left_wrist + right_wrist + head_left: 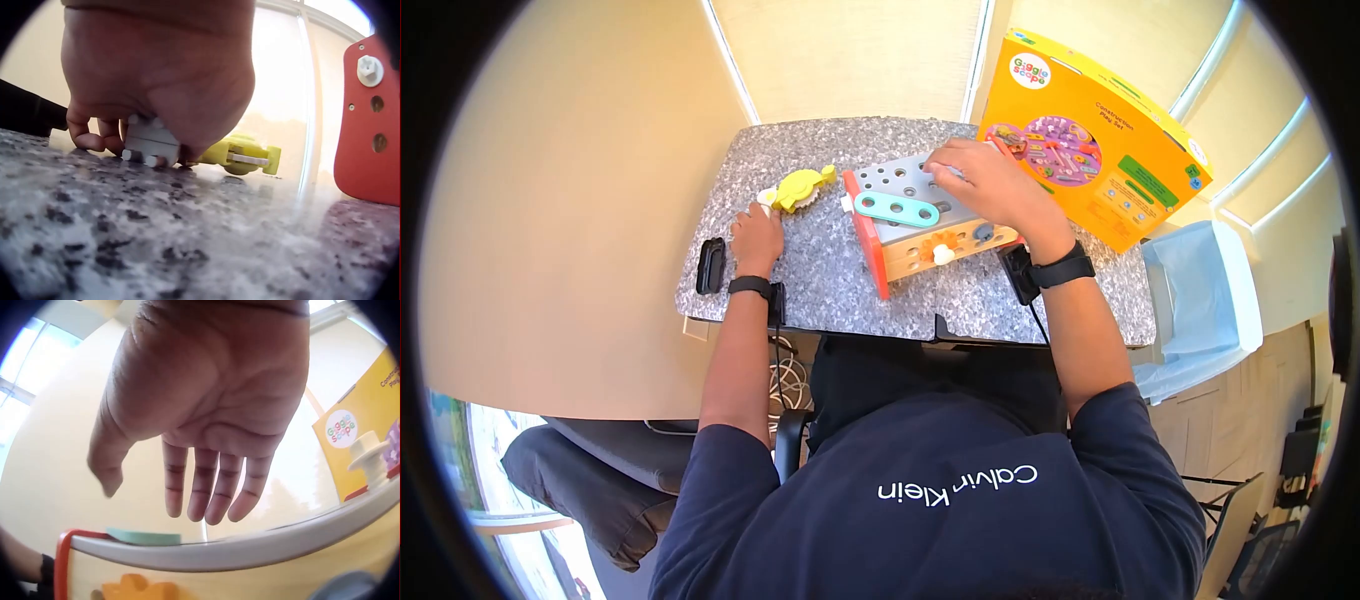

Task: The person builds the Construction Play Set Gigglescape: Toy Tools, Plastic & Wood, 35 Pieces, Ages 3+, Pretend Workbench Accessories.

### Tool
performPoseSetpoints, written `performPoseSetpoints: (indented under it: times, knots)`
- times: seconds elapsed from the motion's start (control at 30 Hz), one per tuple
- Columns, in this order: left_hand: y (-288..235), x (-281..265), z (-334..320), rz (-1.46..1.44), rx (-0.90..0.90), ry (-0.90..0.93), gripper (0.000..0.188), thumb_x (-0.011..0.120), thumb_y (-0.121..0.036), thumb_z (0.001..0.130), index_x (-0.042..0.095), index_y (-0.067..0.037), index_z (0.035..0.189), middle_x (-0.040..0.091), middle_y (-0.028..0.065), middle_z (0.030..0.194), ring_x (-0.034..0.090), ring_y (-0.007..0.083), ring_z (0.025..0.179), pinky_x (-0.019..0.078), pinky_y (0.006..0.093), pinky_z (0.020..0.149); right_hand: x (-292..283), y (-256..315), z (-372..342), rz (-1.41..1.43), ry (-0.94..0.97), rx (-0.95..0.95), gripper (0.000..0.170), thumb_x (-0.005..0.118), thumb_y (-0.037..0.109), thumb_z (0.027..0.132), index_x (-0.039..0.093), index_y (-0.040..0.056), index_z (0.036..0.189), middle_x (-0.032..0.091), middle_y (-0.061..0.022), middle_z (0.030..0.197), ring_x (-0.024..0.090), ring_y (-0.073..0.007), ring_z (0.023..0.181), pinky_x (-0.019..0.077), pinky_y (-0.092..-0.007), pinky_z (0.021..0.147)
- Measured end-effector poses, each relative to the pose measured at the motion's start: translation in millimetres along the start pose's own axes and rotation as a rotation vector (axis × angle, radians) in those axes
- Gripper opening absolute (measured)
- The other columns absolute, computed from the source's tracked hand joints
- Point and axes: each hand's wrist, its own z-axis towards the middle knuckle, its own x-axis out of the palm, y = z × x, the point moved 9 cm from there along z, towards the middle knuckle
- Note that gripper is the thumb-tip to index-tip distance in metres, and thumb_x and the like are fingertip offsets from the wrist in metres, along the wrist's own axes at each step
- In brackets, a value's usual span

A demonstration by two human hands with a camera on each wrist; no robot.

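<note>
My left hand point(757, 240) is low over the tabletop. In the left wrist view its curled fingers hold a light grey piece with short round pegs point(152, 144), partly hidden under the palm. Just beyond those fingers lies a yellow toy saw point(802, 188) with a pale toothed edge. Over the grey top of a toy workbench point(910, 180) hovers my right hand point(990, 185), its fingers straight and spread, with nothing in them. A turquoise strip with holes point(897, 209) lies on the bench top. An orange gear point(940, 244) and a grey knob point(983, 232) sit on the bench's near side.
A yellow play set box point(1090, 140) stands behind the bench at the right. Beside the speckled table point(820, 290) is a bin with a pale blue liner point(1200, 300). A black case point(711, 265) lies at the table's left edge. A white bolt point(369, 456) stands on the bench.
</note>
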Motion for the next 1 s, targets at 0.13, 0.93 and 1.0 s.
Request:
performPoseSetpoints:
  times: [0.13,0.93,1.0]
  knots:
    - [5,12,9,-0.010,0.026,-0.015,0.044,0.055,-0.041,0.103,0.056,-0.003,0.126,0.056,0.0269,0.130,0.057,0.0440,0.117,0.0518,0.0560,0.090,12,-22,-11,-0.110,0.040,0.126,0.029,0.054,0.021,0.101,0.070,0.0014,0.116,0.069,-0.0173,0.113,0.064,-0.0336,0.109,0.0505,-0.0409,0.097]
    - [-171,-143,-24,-1.175,0.503,0.328,0.031,0.086,-0.020,0.085,0.073,-0.007,0.110,0.075,0.0024,0.104,0.070,0.0130,0.097,0.0558,0.0302,0.085,10,-19,-20,-0.155,-0.138,0.069,0.023,0.062,0.016,0.089,0.071,0.0046,0.108,0.067,-0.0142,0.099,0.068,-0.0331,0.097,0.0550,-0.0438,0.087]
    - [-175,-145,-22,-1.085,0.557,0.305,0.026,0.084,-0.014,0.085,0.074,-0.005,0.108,0.076,0.0023,0.100,0.071,0.0132,0.093,0.0571,0.0298,0.083,11,-18,-20,-0.160,-0.141,0.069,0.023,0.062,0.016,0.089,0.071,0.0047,0.108,0.067,-0.0141,0.099,0.068,-0.0328,0.098,0.0551,-0.0437,0.087]
